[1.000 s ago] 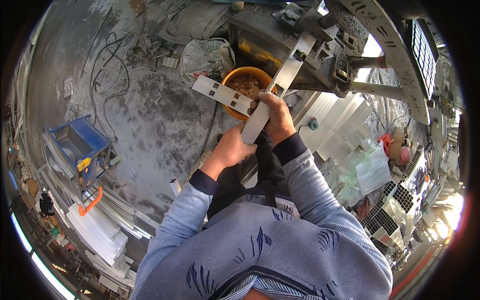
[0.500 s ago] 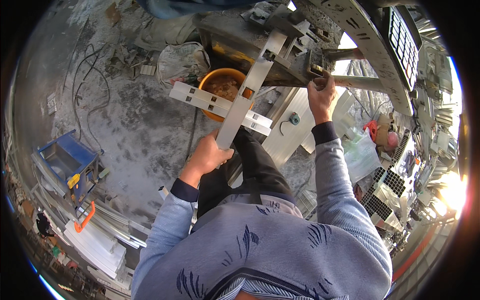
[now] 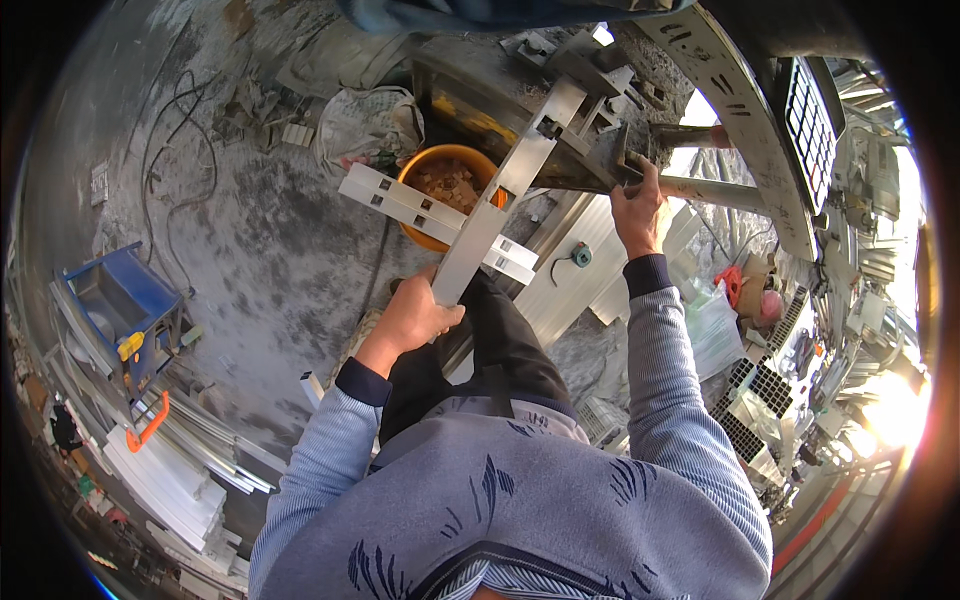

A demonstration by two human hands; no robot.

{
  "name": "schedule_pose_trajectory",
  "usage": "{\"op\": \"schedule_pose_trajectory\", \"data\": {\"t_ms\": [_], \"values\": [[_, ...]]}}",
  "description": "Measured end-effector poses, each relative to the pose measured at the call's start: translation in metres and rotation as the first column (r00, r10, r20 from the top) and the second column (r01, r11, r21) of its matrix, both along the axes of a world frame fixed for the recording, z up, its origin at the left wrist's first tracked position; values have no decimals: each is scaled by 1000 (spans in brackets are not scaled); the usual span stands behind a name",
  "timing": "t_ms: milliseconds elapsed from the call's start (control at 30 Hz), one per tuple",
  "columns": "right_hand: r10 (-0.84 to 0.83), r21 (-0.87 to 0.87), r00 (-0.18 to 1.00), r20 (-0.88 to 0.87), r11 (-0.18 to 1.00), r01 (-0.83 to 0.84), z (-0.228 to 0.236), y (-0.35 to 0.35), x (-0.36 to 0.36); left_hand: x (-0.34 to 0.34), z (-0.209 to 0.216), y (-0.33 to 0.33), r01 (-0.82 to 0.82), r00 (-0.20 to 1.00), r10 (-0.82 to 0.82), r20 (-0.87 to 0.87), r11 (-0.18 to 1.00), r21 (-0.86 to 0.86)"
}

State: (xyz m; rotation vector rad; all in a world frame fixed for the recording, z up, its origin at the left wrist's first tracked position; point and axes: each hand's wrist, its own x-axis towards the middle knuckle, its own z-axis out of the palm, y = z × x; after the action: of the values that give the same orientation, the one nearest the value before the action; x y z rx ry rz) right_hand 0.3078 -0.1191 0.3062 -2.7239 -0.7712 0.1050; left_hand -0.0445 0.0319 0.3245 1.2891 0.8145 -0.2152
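My left hand (image 3: 418,318) is closed around the near end of a silver aluminium profile (image 3: 480,235) with square cutouts. The bar slants away to the right, and its far end lies at the tooling (image 3: 592,85) of a dark, dusty metal machine. Beneath it crosses a second aluminium profile (image 3: 398,200) with square holes, above an orange bucket (image 3: 412,238) of small offcuts (image 3: 450,186). My right hand (image 3: 640,215) is closed at the machine's near right corner, beside a dark metal part (image 3: 622,155). What its fingers grip is hidden.
A green tape measure (image 3: 581,254) lies on wide pale profiles (image 3: 560,290). On the right are a curved metal arm (image 3: 740,120), a gridded panel (image 3: 810,135) and plastic bags (image 3: 705,330). A blue stand (image 3: 130,300), an orange-handled tool (image 3: 150,425) and stacked profiles (image 3: 170,490) are on the left.
The view has shifted slightly. My right hand and the dark part beside it have come a little nearer and to the left. My left hand keeps its hold on the aluminium profile.
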Motion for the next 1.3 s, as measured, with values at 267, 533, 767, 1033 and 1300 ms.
{"op": "schedule_pose_trajectory", "data": {"t_ms": [267, 533, 767, 1033, 1300], "values": [[44, 215, 997, -63, 976, -29, 8, 14, -38, 3, 7, 3, 20, 1000, -20, -8, 1000, 23], [82, 465, 703, -706, 803, 373, 4, 63, -111, 2, 10, 3, 44, 999, -43, -11, 995, 90], [196, 471, 570, -798, 792, 388, -23, 102, -92, 1, 8, 4, 38, 999, -41, 33, 997, 72], [330, 230, 35, -943, 576, 784, -11, 122, -95, -1, 1, 2, 53, 998, -54, 9, 993, 106], [318, 293, 116, -941, 591, 752, -11, 126, -97, -4, -14, -3, 45, 997, -58, 57, 977, 208]]}}
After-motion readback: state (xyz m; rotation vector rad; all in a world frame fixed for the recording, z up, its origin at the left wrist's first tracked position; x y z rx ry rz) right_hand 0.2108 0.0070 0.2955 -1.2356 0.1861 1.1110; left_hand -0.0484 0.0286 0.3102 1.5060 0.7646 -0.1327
